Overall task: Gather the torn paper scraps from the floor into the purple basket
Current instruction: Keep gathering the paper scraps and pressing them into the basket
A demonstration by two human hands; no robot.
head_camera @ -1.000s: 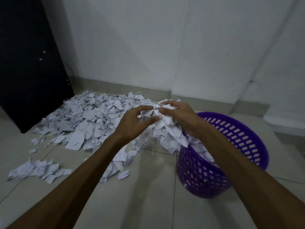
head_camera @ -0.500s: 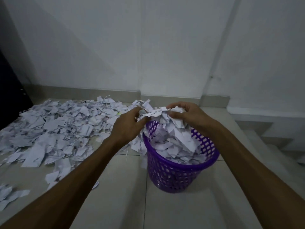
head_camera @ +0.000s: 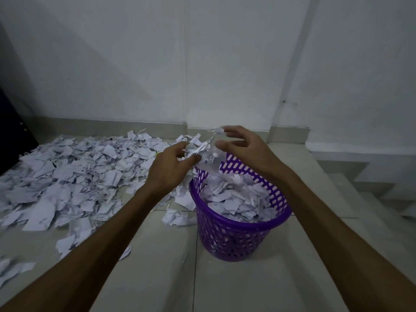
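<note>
The purple basket [head_camera: 238,225] stands on the tiled floor at centre right, filled close to its rim with torn white paper scraps [head_camera: 236,197]. Above its far rim my left hand [head_camera: 173,165] pinches a bunch of scraps [head_camera: 198,152] between thumb and fingers. My right hand [head_camera: 243,147] hovers over the basket with fingers spread and relaxed; one thin strip touches its index fingertip. A wide pile of scraps [head_camera: 78,172] covers the floor to the left of the basket.
A dark cabinet [head_camera: 11,136] stands at the far left edge. White walls with a grey skirting [head_camera: 112,123] close the back. A raised step [head_camera: 351,176] runs along the right. Loose scraps [head_camera: 177,218] lie beside the basket.
Both hands carried a bunch of scraps from the pile to above the basket. My right hand has let go and spread its fingers, and most of the bunch has dropped in.
</note>
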